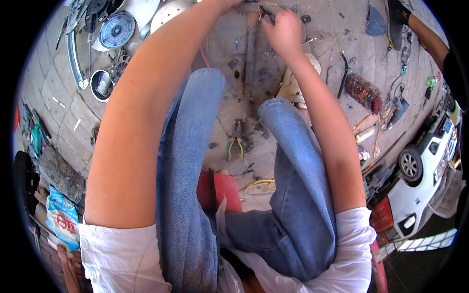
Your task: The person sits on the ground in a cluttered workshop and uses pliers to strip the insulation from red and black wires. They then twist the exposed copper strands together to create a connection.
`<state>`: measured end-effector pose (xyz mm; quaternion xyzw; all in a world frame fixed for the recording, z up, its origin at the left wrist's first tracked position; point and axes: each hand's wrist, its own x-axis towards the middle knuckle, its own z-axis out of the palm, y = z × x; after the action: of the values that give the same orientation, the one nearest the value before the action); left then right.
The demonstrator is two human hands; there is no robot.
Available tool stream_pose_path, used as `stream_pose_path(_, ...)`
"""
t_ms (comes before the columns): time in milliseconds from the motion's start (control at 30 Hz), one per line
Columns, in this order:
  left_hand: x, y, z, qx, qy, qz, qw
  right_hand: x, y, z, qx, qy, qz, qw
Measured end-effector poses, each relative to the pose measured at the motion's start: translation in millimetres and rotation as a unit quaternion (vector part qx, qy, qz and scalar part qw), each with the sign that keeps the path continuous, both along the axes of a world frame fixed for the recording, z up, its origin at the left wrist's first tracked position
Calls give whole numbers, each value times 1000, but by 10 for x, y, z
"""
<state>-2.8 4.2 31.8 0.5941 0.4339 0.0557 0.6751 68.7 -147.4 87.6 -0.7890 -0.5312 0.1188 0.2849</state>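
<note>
At the top edge, my right hand (286, 31) is closed, its thumb and fingers pressed together around a small dark piece I cannot make out. Just left of it, my left hand (228, 4) is mostly cut off by the picture's edge, so its fingers do not show. A rusty metal bar (250, 58) lies on the ground below the two hands, pointing back toward me. Pliers (236, 142) with yellow-green handles rest on the paving between my knees, jaws pointing away from me.
Metal parts surround a grey disc (117, 31) and a white round housing (101, 85) at the left. A reddish-brown wire coil (363, 94) lies at the right. Another person's foot (398, 19) is at the far right, with a white car (422, 171) below. A blue-white bag (62, 218) sits lower left.
</note>
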Motion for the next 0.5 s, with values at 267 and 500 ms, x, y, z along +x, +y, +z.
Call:
stream_pose_path(267, -4, 10, -142, -6, -41, 16, 999, 0, 23, -62, -35, -1, -9, 999)
stream_pose_path(500, -19, -5, -88, 26, -19, 3, 999, -8, 59, -12, -18, -2, -15, 1000)
